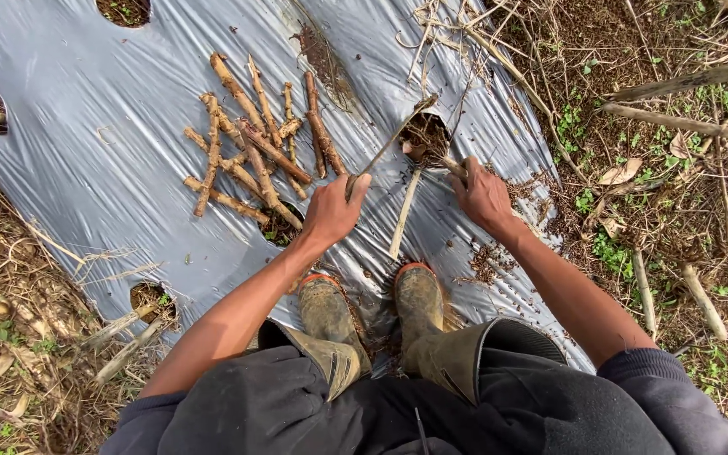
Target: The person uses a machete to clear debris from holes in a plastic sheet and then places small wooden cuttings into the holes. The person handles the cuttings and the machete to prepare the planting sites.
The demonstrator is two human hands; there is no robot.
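Several cut stems (pixel 250 147) lie piled on the plastic sheet (pixel 111 168), left. Left hand (pixel 333 209) grips a blade (pixel 389 139); right hand (pixel 482 195) clamps a stick (pixel 452 165) at the planting hole (pixel 425 135). Risk: the blade slips toward the right fingers or tears the sheet.

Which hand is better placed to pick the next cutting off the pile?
Probably the left hand: it sits beside the pile of stem cuttings, though it grips a blade. The right hand is across the planting hole, holding a stick.

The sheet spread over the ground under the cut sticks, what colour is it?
Shiny silver-grey, the plastic sheet has round holes cut in it; the head view shows it.
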